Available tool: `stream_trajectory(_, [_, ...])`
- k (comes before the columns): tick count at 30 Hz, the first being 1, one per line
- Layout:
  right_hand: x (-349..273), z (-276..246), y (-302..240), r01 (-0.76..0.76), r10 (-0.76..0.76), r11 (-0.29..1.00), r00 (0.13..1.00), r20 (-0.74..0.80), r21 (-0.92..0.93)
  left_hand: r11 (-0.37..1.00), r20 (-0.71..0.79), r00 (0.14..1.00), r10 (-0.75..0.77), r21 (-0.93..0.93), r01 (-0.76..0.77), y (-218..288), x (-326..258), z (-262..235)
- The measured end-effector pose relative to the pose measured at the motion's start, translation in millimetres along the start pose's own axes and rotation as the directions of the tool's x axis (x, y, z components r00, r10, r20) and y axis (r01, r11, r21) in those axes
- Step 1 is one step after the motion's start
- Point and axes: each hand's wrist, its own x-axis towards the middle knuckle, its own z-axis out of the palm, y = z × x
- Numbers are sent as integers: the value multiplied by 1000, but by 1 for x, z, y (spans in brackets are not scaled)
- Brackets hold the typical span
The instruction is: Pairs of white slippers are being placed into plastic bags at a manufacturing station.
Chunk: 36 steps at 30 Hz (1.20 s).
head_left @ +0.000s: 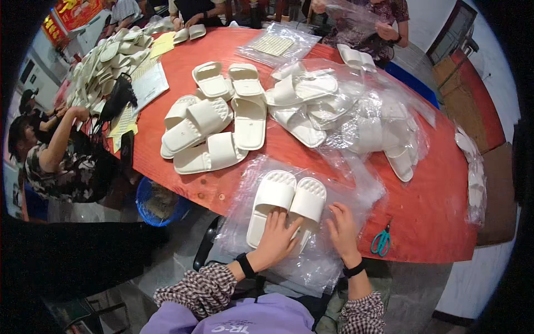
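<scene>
Two white slippers, a left one [274,192] and a right one [310,199], lie side by side before me, toes pointing away. Beneath them a stack of clear plastic bags [236,225] hangs over the near table edge. My left hand [273,236] rests on the pair with its fingers stretched out, fingertips by the strap of the left slipper. Just right of the pair, my right hand [342,231] hovers over the plastic with fingers apart, holding nothing. Teal-handled scissors [381,241] lie on the red table [423,239] to its right.
Loose white slippers [211,119] are grouped mid-table; bagged slippers [384,128] lie right of them. A slipper heap [111,61] covers the far left. Below the left edge stands a blue bin [146,209]. Several people sit around, one person [67,167] at left.
</scene>
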Motion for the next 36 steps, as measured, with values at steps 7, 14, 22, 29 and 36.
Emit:
stream_trajectory(7, [-18,30,25,92,-50,961,985,164,-262,991,31,992,-125,42,123,-10,15,20])
stream_trajectory(14, [-18,24,23,38,40,942,974,223,-333,996,-211,976,-61,-71,47,-41,9,-60])
stream_trajectory(22, [-17,26,24,66,-3,942,982,190,-330,986,-343,939,-12,150,67,-134,73,-218])
stream_trajectory(29, [-20,22,25,55,9,943,982,191,-328,939,-390,914,106,342,37,-84,77,-207])
stream_trajectory(36, [-18,25,27,91,-11,932,975,223,-351,937,111,939,325,96,-336,-22,42,-57])
